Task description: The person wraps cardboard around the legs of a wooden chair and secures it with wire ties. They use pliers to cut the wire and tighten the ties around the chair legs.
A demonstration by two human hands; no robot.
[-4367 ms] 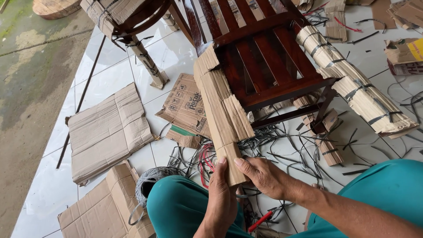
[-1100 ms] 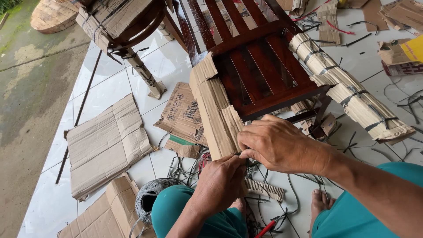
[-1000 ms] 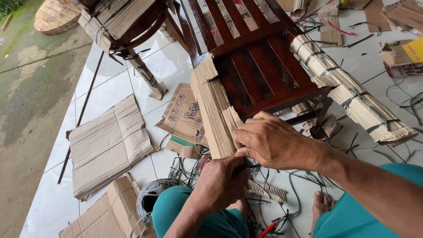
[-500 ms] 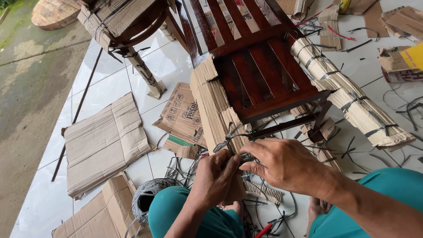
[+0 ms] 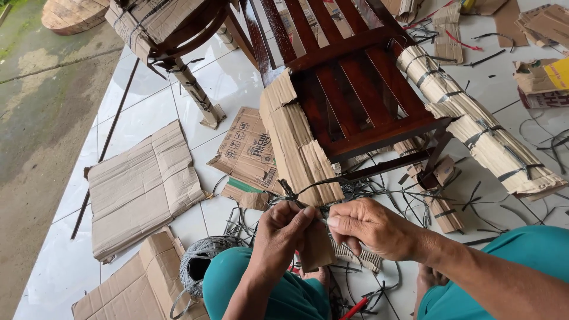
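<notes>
Head view: looking down at two hands over a tiled floor strewn with packing scraps.
Left hand (image 5: 284,228): fingers curled, thumb and forefinger pinched on the strap right at the lower end of the wrap.
Right hand (image 5: 370,228): clenched on the same strap just beside the left hand; thumb tip nearly meets the left forefinger.
Strap (image 5: 332,182): thin, dark, looped around the wrap's lower part; a small knot or twist sits at its left edge, just above the left hand.
Wrap (image 5: 299,154): brown cardboard folded around the chair's near left arm, running down from the seat to between the hands.
Chair (image 5: 349,89): dark red-brown slatted wood, lying on the floor ahead of the knees; its right arm (image 5: 474,127) is bundled in pale cardboard and banded with dark straps.
Knees: teal trousers (image 5: 278,290), both hands resting just above them.
Twine ball (image 5: 201,264): grey, on the floor touching the left knee.
Flat cardboard (image 5: 145,189): unfolded sheets lying left of the hands, a printed box piece (image 5: 249,151) between them and the wrap.
Offcuts (image 5: 409,201): dark strap bits scattered under and right of the chair.
Second chair (image 5: 172,41): upper left, legs partly wrapped in cardboard.
</notes>
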